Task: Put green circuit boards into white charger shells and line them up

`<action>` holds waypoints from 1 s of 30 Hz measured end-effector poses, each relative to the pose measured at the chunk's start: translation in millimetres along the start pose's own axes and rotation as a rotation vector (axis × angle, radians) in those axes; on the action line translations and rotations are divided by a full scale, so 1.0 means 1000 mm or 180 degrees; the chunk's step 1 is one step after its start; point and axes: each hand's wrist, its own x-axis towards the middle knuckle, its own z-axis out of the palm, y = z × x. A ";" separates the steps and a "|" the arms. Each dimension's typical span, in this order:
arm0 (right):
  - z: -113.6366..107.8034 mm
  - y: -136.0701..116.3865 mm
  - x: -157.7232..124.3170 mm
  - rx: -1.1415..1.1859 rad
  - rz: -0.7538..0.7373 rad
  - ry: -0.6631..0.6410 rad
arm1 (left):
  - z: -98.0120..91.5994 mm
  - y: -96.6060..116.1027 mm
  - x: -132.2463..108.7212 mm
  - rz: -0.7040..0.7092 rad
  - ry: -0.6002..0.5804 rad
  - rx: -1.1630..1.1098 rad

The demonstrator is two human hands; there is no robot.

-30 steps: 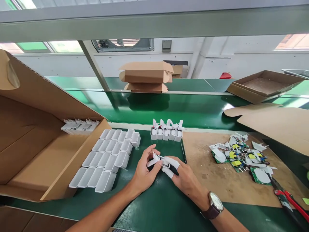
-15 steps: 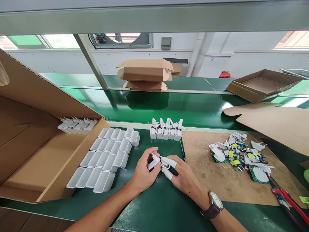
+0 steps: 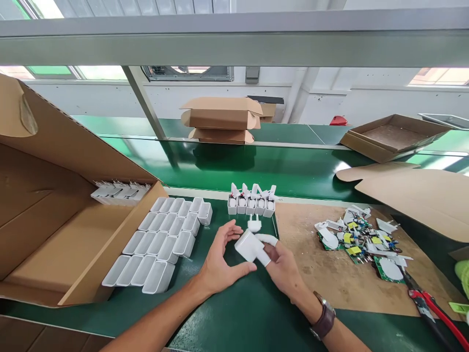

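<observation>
A white plug adapter [image 3: 249,246], a boxy housing with a two-pin plug piece at its upper end, is pinched in my right hand [image 3: 280,266]. White finger cots cover the thumb and forefinger there. My left hand [image 3: 223,261] stands open around the adapter's left side, thumb stretched out below it and fingers apart; whether a fingertip touches it I cannot tell. Beyond the hands is a row of white housings [image 3: 251,204] with parts inside and white plug pieces sticking up. Rows of hollow white cases [image 3: 157,276] lie left of my left hand.
An open cardboard carton [image 3: 73,239] at left holds several white adapters [image 3: 119,194]. On a brown board [image 3: 308,288] at right lies a pile of circuit boards [image 3: 361,239], near red-handled pliers [image 3: 427,298]. Cardboard boxes [image 3: 223,115] stand on the far ledge; a metal bar spans overhead.
The adapter has been turned, so its flat white face and pins now show. My left hand has let go and spread its fingers, while my right hand keeps hold. The view has tilted up slightly.
</observation>
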 end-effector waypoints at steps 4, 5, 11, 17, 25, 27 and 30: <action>0.004 -0.015 0.000 0.1343 0.1082 -0.0247 | 0.003 0.003 -0.004 0.0437 -0.0114 0.0627; 0.005 -0.017 0.000 0.1489 0.1149 -0.0262 | 0.004 0.004 -0.005 0.0510 -0.0074 0.0679; 0.009 -0.020 0.001 0.1681 0.1240 -0.0254 | 0.004 0.004 -0.005 0.0637 -0.0037 0.0726; 0.008 -0.017 0.001 0.1632 0.1249 -0.0271 | 0.002 0.004 -0.004 0.0737 -0.0059 0.0716; 0.008 0.003 -0.003 -0.0200 0.0193 0.0276 | 0.002 0.001 -0.003 0.0516 -0.0290 0.1004; 0.008 0.004 -0.005 -0.0796 -0.0245 0.0247 | 0.003 0.001 -0.003 0.0456 -0.0304 0.1127; 0.009 0.000 -0.009 -0.1385 -0.0715 0.0090 | 0.004 -0.001 -0.002 0.0226 -0.0364 0.1150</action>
